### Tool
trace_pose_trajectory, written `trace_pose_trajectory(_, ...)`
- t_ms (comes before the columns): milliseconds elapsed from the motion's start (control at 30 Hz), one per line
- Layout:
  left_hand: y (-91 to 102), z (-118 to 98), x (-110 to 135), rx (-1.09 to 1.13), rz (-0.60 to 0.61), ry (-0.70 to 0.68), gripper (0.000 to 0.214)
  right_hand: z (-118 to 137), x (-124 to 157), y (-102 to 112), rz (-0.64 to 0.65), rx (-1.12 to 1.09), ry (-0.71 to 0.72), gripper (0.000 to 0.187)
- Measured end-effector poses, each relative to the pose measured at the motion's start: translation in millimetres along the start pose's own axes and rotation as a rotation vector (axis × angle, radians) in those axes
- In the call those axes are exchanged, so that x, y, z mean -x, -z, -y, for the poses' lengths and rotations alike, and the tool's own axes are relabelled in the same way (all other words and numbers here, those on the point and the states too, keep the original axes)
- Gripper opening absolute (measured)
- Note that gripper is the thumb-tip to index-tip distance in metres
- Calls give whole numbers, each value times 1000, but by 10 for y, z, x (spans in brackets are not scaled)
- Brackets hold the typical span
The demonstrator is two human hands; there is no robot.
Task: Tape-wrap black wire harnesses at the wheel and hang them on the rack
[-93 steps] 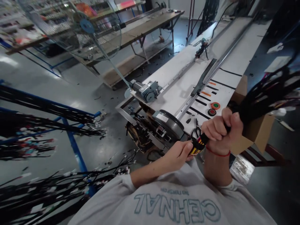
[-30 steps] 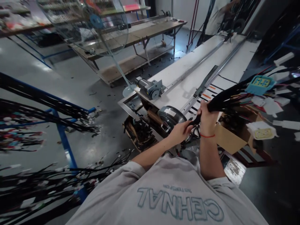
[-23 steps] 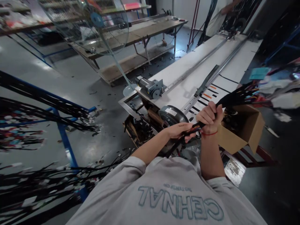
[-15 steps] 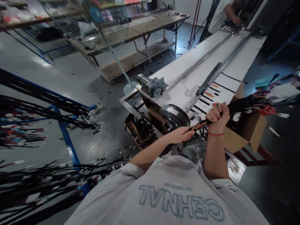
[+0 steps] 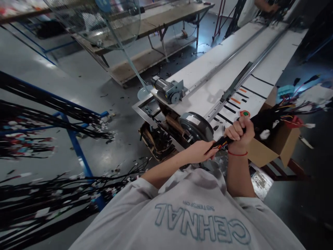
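Observation:
My right hand (image 5: 239, 134) is a closed fist round a black wire harness bundle (image 5: 273, 118). The bundle fans out to the right into coloured wires and white and teal connectors above a cardboard box. My left hand (image 5: 199, 151) is closed on the lower end of the same bundle, where yellow and orange wires (image 5: 220, 142) show. Both hands hover over the near end of a long white bench (image 5: 208, 93), beside a round grey motor (image 5: 194, 125).
An open cardboard box (image 5: 279, 144) stands at the bench's right corner. Blue racks (image 5: 75, 146) hung with black harnesses fill the left. A large fan (image 5: 104, 21) and wooden tables stand behind. Another person (image 5: 256, 8) works at the bench's far end. A geared motor (image 5: 169, 91) sits on the bench.
The bundle's connector end swung down from up at the right to lie over the box. My hands stayed clamped on it, shifting slightly right.

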State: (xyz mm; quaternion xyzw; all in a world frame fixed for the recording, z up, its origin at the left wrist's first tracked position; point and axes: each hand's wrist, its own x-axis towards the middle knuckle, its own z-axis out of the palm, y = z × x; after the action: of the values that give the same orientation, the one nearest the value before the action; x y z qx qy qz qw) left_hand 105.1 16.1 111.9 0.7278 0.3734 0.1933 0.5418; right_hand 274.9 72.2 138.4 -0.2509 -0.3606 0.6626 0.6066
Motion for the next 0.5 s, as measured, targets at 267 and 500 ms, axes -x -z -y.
trace_pose_trajectory(267, 181, -150, 48, -225, -184, -121, 37, -41, 123, -151, 42, -58, -69, 51)
trace_pose_trajectory(500, 386, -214, -31, -499, -50, -66, 27, -51, 200, -264, 11, -59, -119, 48)
